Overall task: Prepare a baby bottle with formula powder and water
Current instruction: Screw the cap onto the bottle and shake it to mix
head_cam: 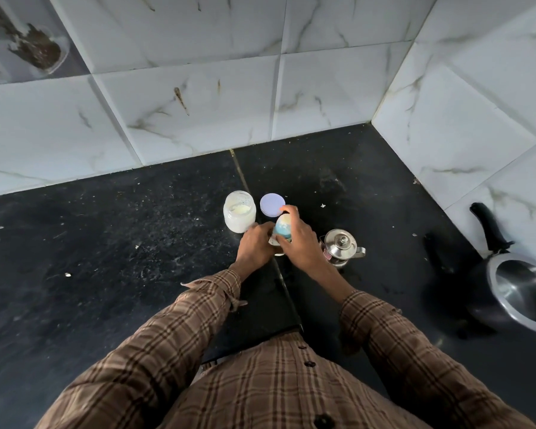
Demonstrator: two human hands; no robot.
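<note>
Head view, looking down: the right hand (pixel 300 243) has its fingers curled over the domed cap of the baby bottle (pixel 282 229), closed on it from above and from the right. The left hand (pixel 256 244) is wrapped around the bottle's body from the left, fingers closed on it; the body is mostly hidden, so its contents cannot be told. The bottle stands between the two hands on the dark counter (pixel 106 258), near its middle seam. Just behind the left hand stands an open glass jar (pixel 239 211) with pale powder in the bottom. Beside the jar lies a round lilac lid (pixel 271 204), flat. Right of the right hand sits a small lidded steel pot (pixel 341 246). Further right, well apart, a steel kettle (pixel 520 289) stands open.
</note>
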